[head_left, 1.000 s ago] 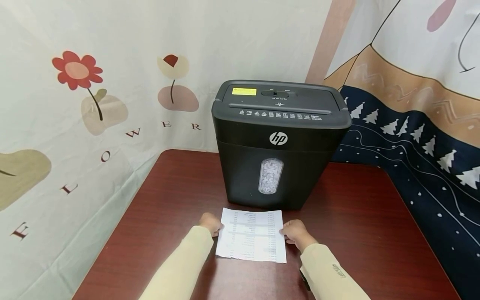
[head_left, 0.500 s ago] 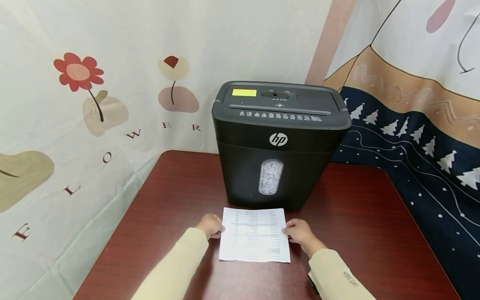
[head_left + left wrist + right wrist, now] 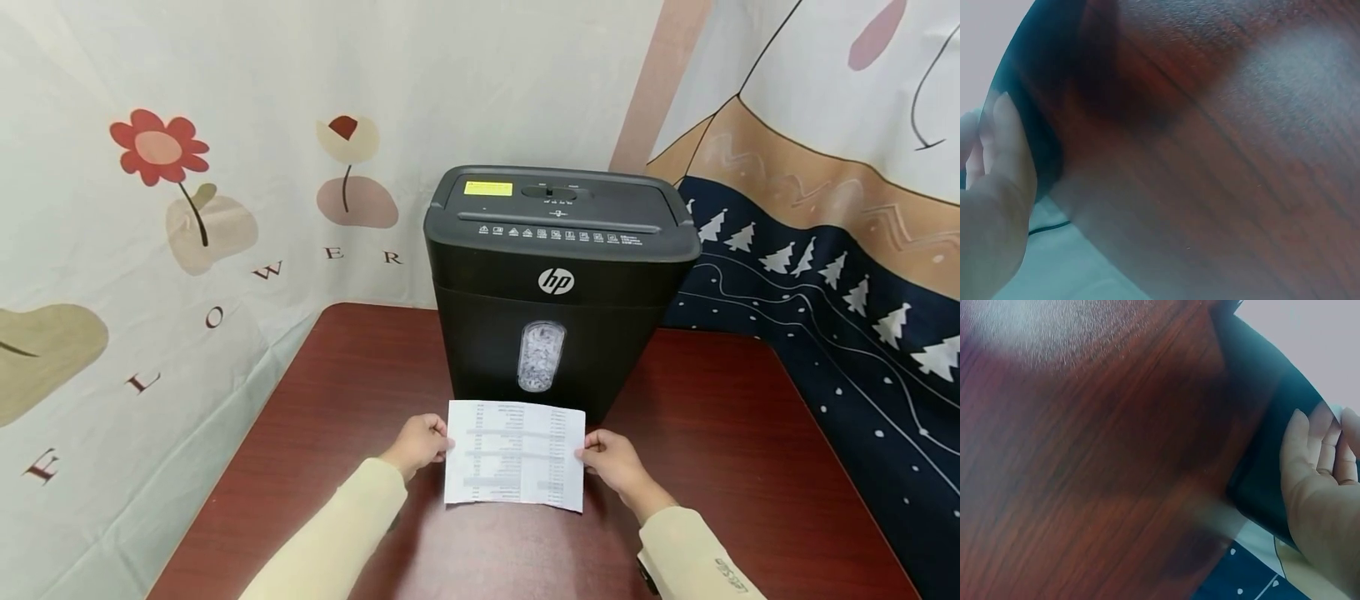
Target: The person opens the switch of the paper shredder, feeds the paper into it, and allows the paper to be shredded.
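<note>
A printed white sheet of paper (image 3: 514, 454) is held up between both hands in the head view, in front of a black HP paper shredder (image 3: 487, 333). My left hand (image 3: 418, 443) pinches its left edge between thumb and fingers. On the opposite edge, my right hand (image 3: 617, 468) pinches the paper the same way. The sheet covers part of the shredder's lower front. In the left wrist view the left hand (image 3: 999, 169) is at the left border, partly cut off. The right wrist view has the right hand (image 3: 1322, 469) at its right border, the paper's edge by its fingertips.
The shredder's feed slot (image 3: 566, 227) runs along its top, near a slider switch (image 3: 549, 192) and a yellow label (image 3: 488, 188). White shreds show through its window (image 3: 541, 357). Under it lies a reddish-brown wooden table (image 3: 360, 367), with printed curtains (image 3: 247, 100) behind.
Both hands have lifted the sheet slightly and shifted it a little right. More of the shredder's lower front is now covered, and the hands have drawn slightly further apart.
</note>
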A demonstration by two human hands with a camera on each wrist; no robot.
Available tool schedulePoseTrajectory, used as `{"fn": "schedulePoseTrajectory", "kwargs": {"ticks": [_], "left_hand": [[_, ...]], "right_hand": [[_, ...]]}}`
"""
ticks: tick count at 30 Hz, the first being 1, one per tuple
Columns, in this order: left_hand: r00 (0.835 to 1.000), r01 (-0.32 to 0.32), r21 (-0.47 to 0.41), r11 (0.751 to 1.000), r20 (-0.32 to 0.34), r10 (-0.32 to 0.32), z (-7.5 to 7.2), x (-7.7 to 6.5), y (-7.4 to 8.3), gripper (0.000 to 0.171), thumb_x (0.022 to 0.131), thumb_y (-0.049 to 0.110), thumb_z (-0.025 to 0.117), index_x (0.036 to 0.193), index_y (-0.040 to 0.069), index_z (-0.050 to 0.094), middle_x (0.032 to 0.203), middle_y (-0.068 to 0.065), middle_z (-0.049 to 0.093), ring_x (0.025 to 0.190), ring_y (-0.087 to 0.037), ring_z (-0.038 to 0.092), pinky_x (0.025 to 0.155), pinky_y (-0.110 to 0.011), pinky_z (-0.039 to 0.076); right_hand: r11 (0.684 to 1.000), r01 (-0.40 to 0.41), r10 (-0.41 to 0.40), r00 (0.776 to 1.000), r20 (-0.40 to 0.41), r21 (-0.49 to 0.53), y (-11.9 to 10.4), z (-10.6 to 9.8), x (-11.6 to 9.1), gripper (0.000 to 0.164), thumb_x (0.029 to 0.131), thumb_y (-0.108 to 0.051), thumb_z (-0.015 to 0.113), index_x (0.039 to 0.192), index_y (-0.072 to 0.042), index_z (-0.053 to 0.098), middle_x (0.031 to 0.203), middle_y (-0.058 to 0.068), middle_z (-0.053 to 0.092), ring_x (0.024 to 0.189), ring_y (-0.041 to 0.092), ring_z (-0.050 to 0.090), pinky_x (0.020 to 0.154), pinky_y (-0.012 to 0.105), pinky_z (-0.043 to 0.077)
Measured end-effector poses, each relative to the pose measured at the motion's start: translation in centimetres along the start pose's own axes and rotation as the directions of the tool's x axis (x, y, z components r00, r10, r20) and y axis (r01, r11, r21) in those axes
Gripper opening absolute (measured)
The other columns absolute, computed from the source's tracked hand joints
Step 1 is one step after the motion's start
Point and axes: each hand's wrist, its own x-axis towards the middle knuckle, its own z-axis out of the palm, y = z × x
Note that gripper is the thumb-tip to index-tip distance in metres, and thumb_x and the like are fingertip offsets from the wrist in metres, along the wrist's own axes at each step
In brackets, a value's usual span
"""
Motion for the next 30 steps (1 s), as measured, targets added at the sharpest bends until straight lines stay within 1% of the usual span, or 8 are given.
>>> {"fn": "schedulePoseTrajectory", "kwargs": {"ticks": [5,9,14,18,21,24,28,30], "left_hand": [[0.997,-0.079,0.016,0.997,-0.023,0.08,-0.2,-0.3,0.7,0.016,0.081,-0.014,0.063,0.076,-0.002,0.053,0.063,-0.001,0.048,0.059,-0.016,0.051,0.062,-0.035,0.052],[0.987,-0.153,0.049,0.987,-0.036,0.155,-0.5,-0.6,1.4,0.016,0.081,-0.013,0.064,0.076,-0.002,0.054,0.063,-0.002,0.05,0.059,-0.019,0.052,0.06,-0.036,0.051],[0.971,-0.228,0.097,0.969,-0.05,0.234,-1.0,-0.8,2.2,0.014,0.083,-0.011,0.064,0.076,-0.002,0.056,0.066,-0.004,0.052,0.063,-0.022,0.055,0.058,-0.03,0.048],[0.963,-0.257,0.107,0.96,-0.05,0.263,-1.4,-0.9,2.8,0.013,0.084,-0.008,0.065,0.076,-0.001,0.057,0.067,-0.003,0.054,0.063,-0.021,0.055,0.056,-0.024,0.044],[0.956,-0.283,0.121,0.951,-0.042,0.29,-1.7,-1.0,3.3,0.013,0.084,-0.007,0.066,0.076,0.0,0.058,0.067,-0.003,0.056,0.065,-0.022,0.057,0.056,-0.023,0.044],[0.949,-0.305,0.156,0.939,-0.038,0.314,-1.9,-1.3,3.9,0.013,0.085,-0.004,0.066,0.077,0.002,0.058,0.068,-0.004,0.058,0.065,-0.02,0.057,0.056,-0.024,0.042],[0.942,-0.321,0.187,0.929,-0.038,0.333,-2.2,-2.0,5.0,0.013,0.086,-0.001,0.066,0.077,0.003,0.058,0.069,-0.004,0.057,0.064,-0.014,0.053,0.056,-0.025,0.04],[0.939,-0.33,0.194,0.924,-0.035,0.342,-2.5,-2.3,5.5,0.012,0.087,0.0,0.066,0.078,0.004,0.058,0.069,-0.003,0.057,0.064,-0.013,0.052,0.056,-0.025,0.04]], "right_hand": [[0.999,0.037,-0.037,0.999,-0.008,0.004,-0.4,-0.5,-0.2,0.01,0.083,0.004,0.066,0.087,0.007,0.057,0.075,0.006,0.059,0.071,0.019,0.06,0.07,0.041,0.056],[0.999,0.052,-0.052,0.999,-0.009,0.008,-0.9,-0.9,-0.3,0.009,0.083,0.005,0.066,0.087,0.007,0.058,0.075,0.006,0.061,0.072,0.02,0.062,0.073,0.043,0.056],[0.996,0.085,-0.085,0.996,-0.01,0.004,-1.7,-1.7,-0.5,0.011,0.082,0.004,0.068,0.085,0.009,0.059,0.073,0.007,0.063,0.071,0.021,0.064,0.071,0.039,0.056],[0.995,0.097,-0.097,0.995,-0.017,-0.021,-2.4,-2.4,-0.7,0.011,0.082,0.002,0.069,0.084,0.007,0.06,0.072,0.006,0.064,0.07,0.021,0.064,0.066,0.03,0.052],[0.993,0.113,-0.113,0.993,-0.014,-0.035,-3.1,-2.9,-0.8,0.01,0.083,0.002,0.069,0.084,0.006,0.061,0.075,0.007,0.066,0.072,0.021,0.064,0.065,0.026,0.051],[0.989,0.136,-0.136,0.991,-0.002,-0.054,-3.8,-3.5,-1.0,0.009,0.083,0.001,0.069,0.084,0.006,0.061,0.078,0.008,0.068,0.074,0.02,0.063,0.066,0.027,0.05],[0.981,0.168,-0.168,0.986,0.009,-0.098,-4.8,-4.4,-1.5,0.01,0.084,-0.002,0.07,0.084,0.004,0.063,0.081,0.01,0.069,0.074,0.019,0.061,0.065,0.028,0.049],[0.974,0.192,-0.192,0.981,0.018,-0.121,-5.3,-4.8,-1.7,0.009,0.085,-0.003,0.07,0.084,0.003,0.063,0.083,0.011,0.07,0.074,0.018,0.06,0.065,0.027,0.049]]}}
